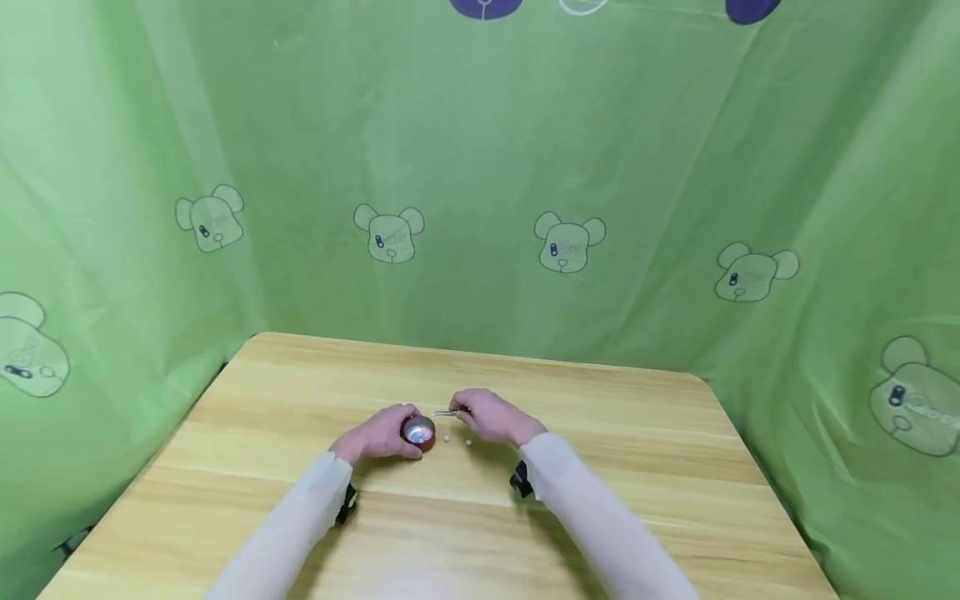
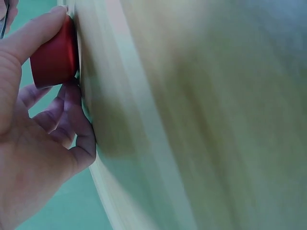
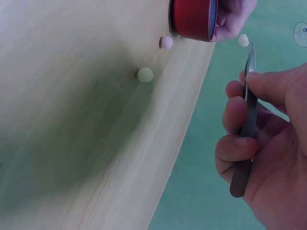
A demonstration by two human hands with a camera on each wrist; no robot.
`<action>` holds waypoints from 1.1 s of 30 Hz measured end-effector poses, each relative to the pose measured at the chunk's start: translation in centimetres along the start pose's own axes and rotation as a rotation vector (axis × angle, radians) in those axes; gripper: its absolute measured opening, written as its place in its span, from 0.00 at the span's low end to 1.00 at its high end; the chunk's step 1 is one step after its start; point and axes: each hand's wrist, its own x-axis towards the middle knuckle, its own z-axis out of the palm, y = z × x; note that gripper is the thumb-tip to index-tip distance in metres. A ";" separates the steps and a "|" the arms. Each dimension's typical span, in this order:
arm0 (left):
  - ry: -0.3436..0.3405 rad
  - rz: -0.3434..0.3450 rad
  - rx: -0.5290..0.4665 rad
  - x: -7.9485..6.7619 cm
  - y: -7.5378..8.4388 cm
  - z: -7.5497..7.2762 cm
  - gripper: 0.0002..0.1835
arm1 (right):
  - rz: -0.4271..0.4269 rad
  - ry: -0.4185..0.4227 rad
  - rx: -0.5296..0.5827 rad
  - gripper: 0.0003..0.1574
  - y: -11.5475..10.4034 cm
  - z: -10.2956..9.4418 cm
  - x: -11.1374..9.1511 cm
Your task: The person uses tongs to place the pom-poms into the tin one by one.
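Note:
My left hand (image 1: 384, 433) holds a small round red container (image 2: 55, 57) by its side, thumb and fingers around it, on the tabletop. Pink and bluish bits show inside its open top in the head view. With thumb and fingers, my right hand (image 1: 491, 415) pinches dark metal tweezers (image 3: 249, 105) with a bent tip. A small white ball (image 3: 243, 40) is at the tweezer tips, above the table and near the container. Between the hands, a pink ball (image 3: 166, 42) and a pale yellowish ball (image 3: 145, 74) lie on the wood.
The wooden table (image 1: 450, 533) has light grain and rounded far corners. Green curtains (image 1: 480, 300) with bear-head prints hang behind it and at both sides. A dark wrist device (image 1: 521, 480) sits under the right sleeve, another (image 1: 347, 505) under the left.

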 end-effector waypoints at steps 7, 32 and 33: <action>-0.018 0.017 -0.008 -0.2 -0.1 0.0 0.28 | 0.007 -0.038 -0.020 0.09 -0.2 0.6 0.4; -0.026 -0.013 0.013 0.2 -0.5 -0.3 0.28 | -0.037 -0.047 -0.104 0.08 -0.8 1.7 1.6; -0.026 -0.012 0.014 0.2 -0.5 -0.3 0.28 | -0.034 -0.049 -0.108 0.08 -0.9 1.6 1.7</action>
